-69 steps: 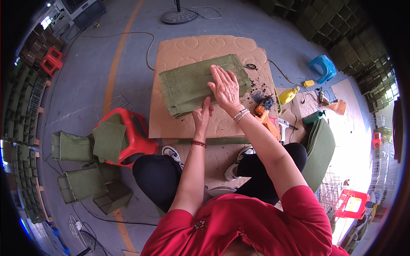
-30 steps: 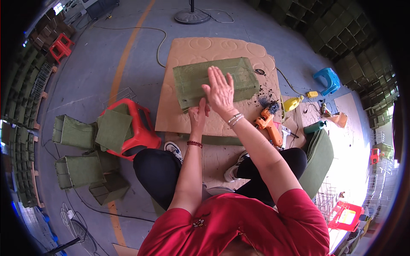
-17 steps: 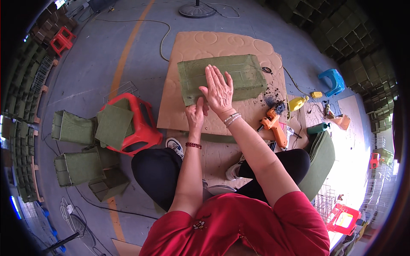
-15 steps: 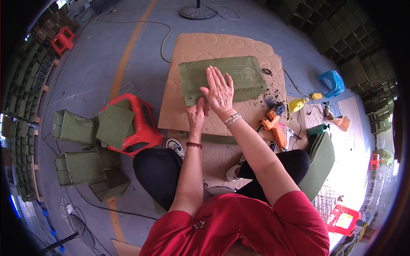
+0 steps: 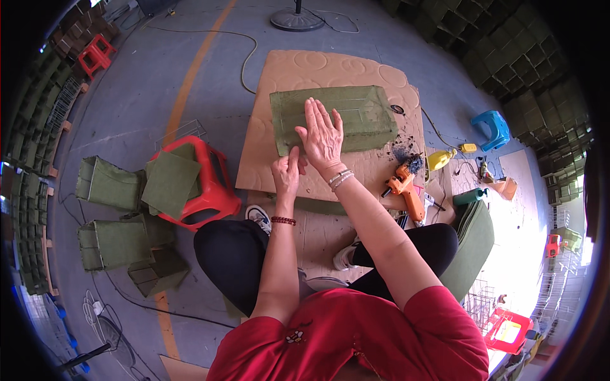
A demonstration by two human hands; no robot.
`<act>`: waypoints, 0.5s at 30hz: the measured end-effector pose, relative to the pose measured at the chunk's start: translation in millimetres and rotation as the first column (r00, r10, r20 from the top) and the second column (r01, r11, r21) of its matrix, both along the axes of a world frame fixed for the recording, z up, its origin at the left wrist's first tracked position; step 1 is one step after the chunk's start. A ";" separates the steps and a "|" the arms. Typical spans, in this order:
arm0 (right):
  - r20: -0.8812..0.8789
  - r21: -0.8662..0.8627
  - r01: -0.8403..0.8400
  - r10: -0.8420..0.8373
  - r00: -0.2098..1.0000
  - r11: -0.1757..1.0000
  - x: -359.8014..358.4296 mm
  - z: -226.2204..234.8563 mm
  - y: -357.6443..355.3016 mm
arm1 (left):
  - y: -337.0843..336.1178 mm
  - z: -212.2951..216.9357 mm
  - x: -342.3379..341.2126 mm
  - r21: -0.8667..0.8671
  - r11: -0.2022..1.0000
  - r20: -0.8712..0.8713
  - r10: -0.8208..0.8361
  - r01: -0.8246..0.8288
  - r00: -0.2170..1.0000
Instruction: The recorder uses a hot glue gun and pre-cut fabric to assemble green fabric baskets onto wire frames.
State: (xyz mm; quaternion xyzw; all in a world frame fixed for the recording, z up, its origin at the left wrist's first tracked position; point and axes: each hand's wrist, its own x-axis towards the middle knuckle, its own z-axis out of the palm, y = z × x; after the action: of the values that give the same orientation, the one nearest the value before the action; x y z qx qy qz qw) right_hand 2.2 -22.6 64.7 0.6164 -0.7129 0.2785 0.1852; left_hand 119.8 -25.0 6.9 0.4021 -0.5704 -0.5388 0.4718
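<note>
A green fabric-covered box point(image 5: 365, 105) lies on its side on the cardboard-topped work surface in front of me. My right hand point(image 5: 324, 138) rests flat on its upper face, fingers stretched out and pointing away from me. At the box's near left corner, my left hand point(image 5: 288, 170) is closed on the edge, its thumb up against the fabric and the other fingers curled. What lies under those curled fingers is hidden. An orange glue gun point(image 5: 410, 195) lies to the right of the box, with dark scraps of glue around its tip.
Cardboard point(image 5: 254, 159) covers the work surface. Left of it, a red stool point(image 5: 219, 197) holds green panels point(image 5: 171, 181), with several green boxes point(image 5: 114, 244) beside it. To the right are a yellow bottle point(image 5: 440, 159), a green bottle point(image 5: 470, 197), a blue stool point(image 5: 492, 130) and stacked green sheets point(image 5: 473, 244).
Both hands keep their places on the box. The view has shifted slightly; otherwise little differs.
</note>
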 end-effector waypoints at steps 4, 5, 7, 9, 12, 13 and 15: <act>-0.041 -0.008 -0.021 0.020 0.999 1.000 -0.7 3.7 0.1 | 0.4 -0.4 -0.7 -0.019 1.000 -0.016 0.005 -0.005 1.000; -0.042 -0.010 -0.022 0.022 0.999 1.000 -0.6 3.5 0.8 | 1.6 0.0 0.1 -0.019 1.000 -0.010 -0.004 0.004 1.000; -0.025 0.010 -0.023 0.024 0.999 1.000 1.6 3.7 4.1 | 1.9 -2.6 0.6 -0.020 1.000 -0.006 -0.014 0.013 1.000; -0.007 0.029 0.004 -0.004 1.000 1.000 5.0 6.4 3.0 | -0.1 -1.7 -1.0 -0.011 1.000 -0.019 -0.014 0.013 1.000; 0.020 0.042 0.020 -0.021 1.000 0.999 17.4 10.8 -7.1 | 5.2 1.5 -2.3 -0.003 1.000 -0.093 -0.006 0.006 0.996; 0.031 0.036 0.009 -0.010 0.999 0.999 20.2 12.4 -9.7 | 4.3 2.8 -1.8 -0.003 1.000 -0.094 -0.006 0.006 0.996; 0.046 0.036 0.003 -0.004 0.999 0.999 19.9 14.4 -10.3 | 1.7 5.7 1.4 -0.032 0.999 -0.071 -0.027 0.025 0.997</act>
State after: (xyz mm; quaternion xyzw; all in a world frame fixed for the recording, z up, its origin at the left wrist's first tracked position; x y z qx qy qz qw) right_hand 22.0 -32.9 79.1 0.6117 -0.7229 0.2796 0.1582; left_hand 121.3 -23.4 12.6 0.3679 -0.5666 -0.5501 0.4909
